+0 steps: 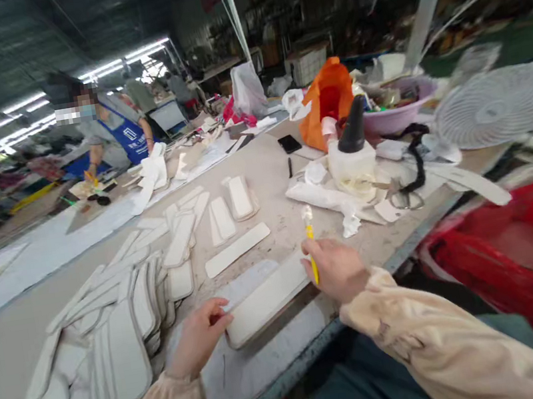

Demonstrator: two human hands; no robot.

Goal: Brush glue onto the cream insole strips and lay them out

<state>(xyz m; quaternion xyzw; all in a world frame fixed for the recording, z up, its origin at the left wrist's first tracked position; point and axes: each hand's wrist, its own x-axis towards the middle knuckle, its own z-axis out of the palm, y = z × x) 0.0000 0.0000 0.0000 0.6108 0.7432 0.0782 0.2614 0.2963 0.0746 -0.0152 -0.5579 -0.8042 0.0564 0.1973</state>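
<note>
- Long white panel [267, 299] with rounded corners lies near the front edge of the worktable [272, 188], between the two hands.
- Left hand [197, 335] is at the panel's left end, fingers loosely bent, a small gap between thumb and forefinger.
- Right hand [341, 270], by the other end, is closed around a yellow-handled brush [309, 236], its whitish tip pointing up and away.
- Similar white panels [125, 356] lie heaped on the left; a loose strip [237, 249] lies just beyond the long panel.
- Farther right: a white plastic container [355, 164] and an orange bag [311, 121].
</note>
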